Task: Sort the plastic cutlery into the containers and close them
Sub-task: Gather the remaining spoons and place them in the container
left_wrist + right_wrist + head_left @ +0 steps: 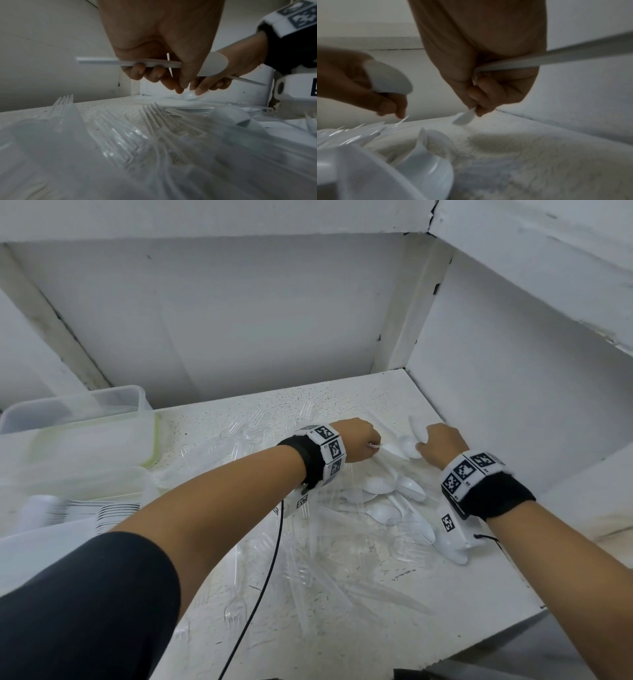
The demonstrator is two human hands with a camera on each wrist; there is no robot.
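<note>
Left hand [359,443]: fingers curled round a white spoon [120,62], handle across the palm, bowl jutting past the thumb; judged a carrying hold, leaving the fingertips free to gather more; thumb and forefinger reach down to a further spoon [188,96] on the surface.
Right hand [442,446]: clenched round a white handle [556,56] trailing back toward the wrist, fingertips pinching a small spoon bowl [464,119].
Loose cutlery: white spoons [394,491] heaped between the wrists; clear forks [301,570] strewn over the speckled shelf [462,594].
Containers [85,433]: far left, lids off; one near the front holds stacked forks [116,515].
Obstructions: clear forks tangled among the spoons, hard to tell apart; walls close behind and to the right.
</note>
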